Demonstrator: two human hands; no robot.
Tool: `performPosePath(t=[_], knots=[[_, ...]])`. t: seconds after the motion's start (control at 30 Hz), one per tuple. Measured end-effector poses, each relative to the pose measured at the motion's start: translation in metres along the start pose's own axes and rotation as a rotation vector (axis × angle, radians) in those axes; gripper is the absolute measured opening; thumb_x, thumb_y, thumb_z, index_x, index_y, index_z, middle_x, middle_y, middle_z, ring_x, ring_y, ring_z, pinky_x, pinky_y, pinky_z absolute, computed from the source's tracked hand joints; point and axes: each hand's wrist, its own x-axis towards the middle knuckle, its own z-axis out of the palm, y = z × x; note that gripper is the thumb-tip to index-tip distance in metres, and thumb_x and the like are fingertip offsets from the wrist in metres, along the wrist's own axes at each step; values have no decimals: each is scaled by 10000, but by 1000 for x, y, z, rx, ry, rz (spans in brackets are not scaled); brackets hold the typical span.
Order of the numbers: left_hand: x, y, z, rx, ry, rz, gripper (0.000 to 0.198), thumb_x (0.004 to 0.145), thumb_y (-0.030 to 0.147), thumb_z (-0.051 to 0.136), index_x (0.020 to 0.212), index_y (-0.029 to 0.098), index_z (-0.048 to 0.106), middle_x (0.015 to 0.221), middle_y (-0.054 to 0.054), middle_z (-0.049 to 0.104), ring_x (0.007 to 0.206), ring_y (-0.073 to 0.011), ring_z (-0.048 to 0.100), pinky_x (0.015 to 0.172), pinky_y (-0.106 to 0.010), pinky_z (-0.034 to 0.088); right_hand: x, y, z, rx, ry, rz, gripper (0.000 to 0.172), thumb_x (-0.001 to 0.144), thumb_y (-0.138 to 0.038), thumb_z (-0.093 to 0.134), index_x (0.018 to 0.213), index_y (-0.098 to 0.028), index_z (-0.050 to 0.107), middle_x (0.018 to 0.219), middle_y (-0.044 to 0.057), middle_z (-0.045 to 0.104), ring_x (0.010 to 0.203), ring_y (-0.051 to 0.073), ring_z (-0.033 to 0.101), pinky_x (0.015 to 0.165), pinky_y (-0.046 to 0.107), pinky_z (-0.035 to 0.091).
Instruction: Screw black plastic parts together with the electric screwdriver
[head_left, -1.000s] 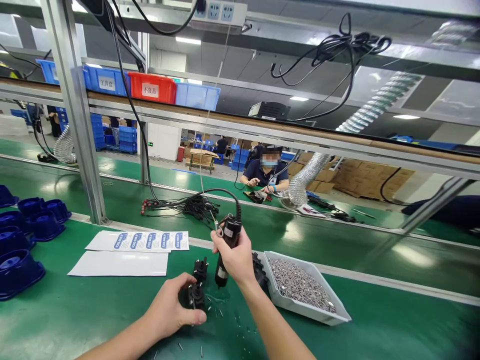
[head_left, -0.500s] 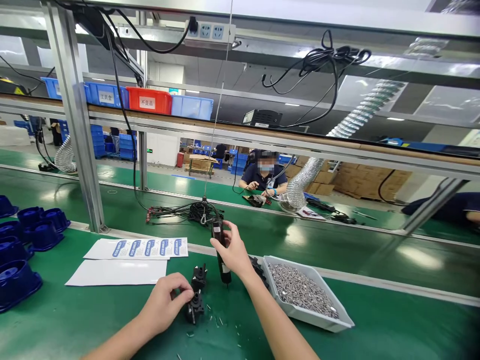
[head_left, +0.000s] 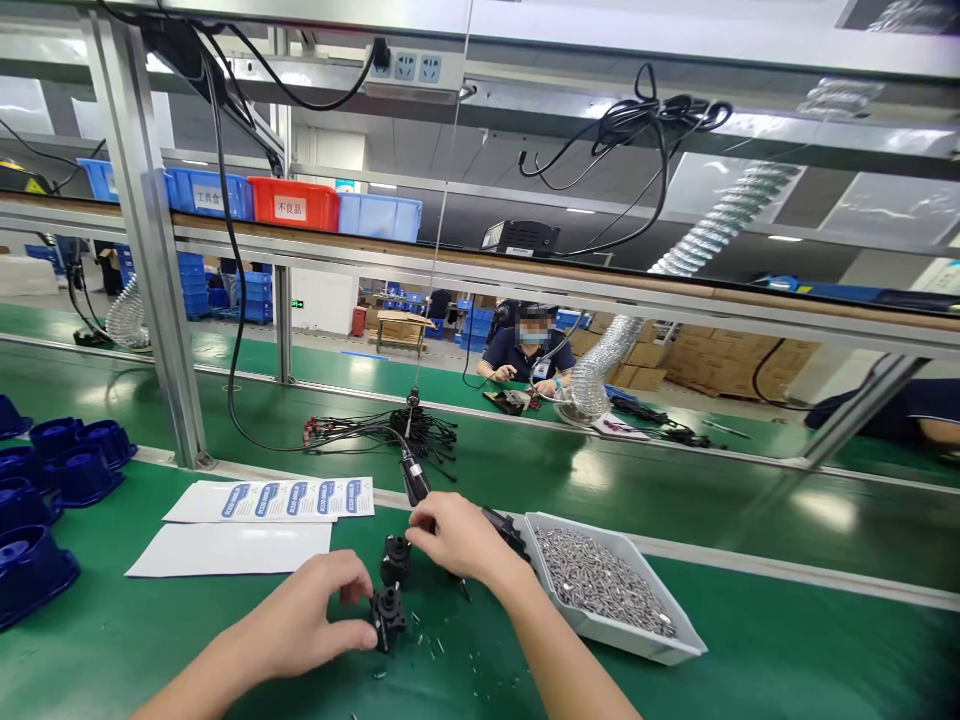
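My left hand (head_left: pixel 319 615) is beside a small black plastic housing (head_left: pixel 388 617), thumb and fingers apart at its left side; whether the thumb touches it I cannot tell. A second black housing (head_left: pixel 395 560) stands just behind the first. My right hand (head_left: pixel 461 545) is closed over a black electric screwdriver (head_left: pixel 415 480), which leans under the palm with its bit pointing down to the right. The right thumb and fingertips are close together beside the rear housing. Any small piece between them is hidden.
A pale tray (head_left: pixel 622 640) full of metal screws stands at right, with dark parts (head_left: pixel 506 530) beside it. Loose screws (head_left: pixel 431 645) lie in front. Label sheets (head_left: pixel 232 545), blue cups (head_left: pixel 82 470) and a cable bundle (head_left: pixel 420 430) surround the area. A co-worker (head_left: pixel 525 350) sits opposite.
My right hand has come down and towards the rear housing, and the screwdriver has gone from nearly upright to leaning. My left fingers have spread away from the front housing's top.
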Motion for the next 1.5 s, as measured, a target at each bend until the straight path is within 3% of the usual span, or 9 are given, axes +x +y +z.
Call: performPosePath(t=[0.17, 0.37, 0.53, 0.7, 0.83, 0.93, 1.13, 1.3, 1.5], knots=[[1, 2, 18, 17, 53, 148, 31, 924, 235, 700, 927, 217, 725, 947, -29, 684, 897, -214, 620, 800, -304, 428, -1, -9, 2, -64, -109, -15, 89, 951, -211, 783, 927, -249, 859, 939, 35, 811, 937, 267, 741, 746, 300, 460], [3, -10, 35, 14, 144, 249, 110, 962, 207, 639, 882, 205, 715, 887, -38, 681, 843, -199, 625, 750, -284, 422, 0, -17, 5, -168, -139, 7, 122, 1014, -189, 707, 1015, -198, 828, 1036, 99, 806, 991, 308, 750, 763, 315, 468], [2, -11, 37, 34, 161, 257, 161, 998, 190, 571, 869, 204, 666, 880, -36, 678, 824, -198, 619, 751, -287, 432, -1, -20, 9, -216, -157, 29, 135, 1049, -170, 655, 1103, -133, 773, 1071, 156, 792, 997, 340, 754, 760, 332, 479], [4, -14, 39, 189, 148, 242, 188, 1021, 126, 443, 901, 212, 559, 953, -55, 642, 863, -233, 596, 742, -318, 431, -1, -22, 11, -216, -171, 31, 172, 1004, -73, 654, 1097, -164, 767, 1084, 102, 793, 1024, 315, 748, 759, 318, 488], [6, -11, 38, 192, 133, 151, 180, 998, 87, 430, 896, 226, 481, 966, -44, 619, 857, -234, 588, 740, -330, 444, 0, -25, 12, -230, -142, 49, 159, 1017, -147, 684, 1154, -156, 763, 1145, 124, 780, 1072, 337, 736, 813, 340, 507], [6, -9, 38, 166, 149, 135, 194, 993, 79, 412, 880, 232, 451, 974, -43, 607, 874, -234, 594, 765, -340, 483, 0, -26, 13, -254, -145, 75, 128, 1032, -192, 678, 1041, -131, 791, 1046, 171, 786, 1004, 357, 752, 782, 354, 508], [7, -18, 40, 139, 222, 292, 196, 986, 74, 411, 910, 234, 495, 1272, -95, 620, 1148, -261, 635, 964, -402, 570, -1, -22, 14, -246, -129, 58, 139, 1019, -204, 695, 1128, -182, 777, 1071, 129, 790, 1009, 330, 751, 776, 330, 492], [7, -24, 35, 162, 169, 324, 192, 1005, 85, 453, 966, 233, 570, 1560, -115, 551, 1532, -326, 428, 1205, -524, 490, 1, -23, 16, -220, -131, 20, 127, 1054, -201, 655, 1084, -203, 779, 1080, 101, 792, 1027, 312, 744, 790, 320, 470], [6, -17, 29, 128, 116, 293, 188, 1025, 81, 452, 985, 226, 564, 1569, -127, 538, 1559, -332, 386, 1242, -575, 438, -4, -25, 5, -180, -148, 23, 197, 1035, -118, 597, 1151, -177, 745, 1077, 116, 782, 987, 296, 737, 738, 312, 438]])
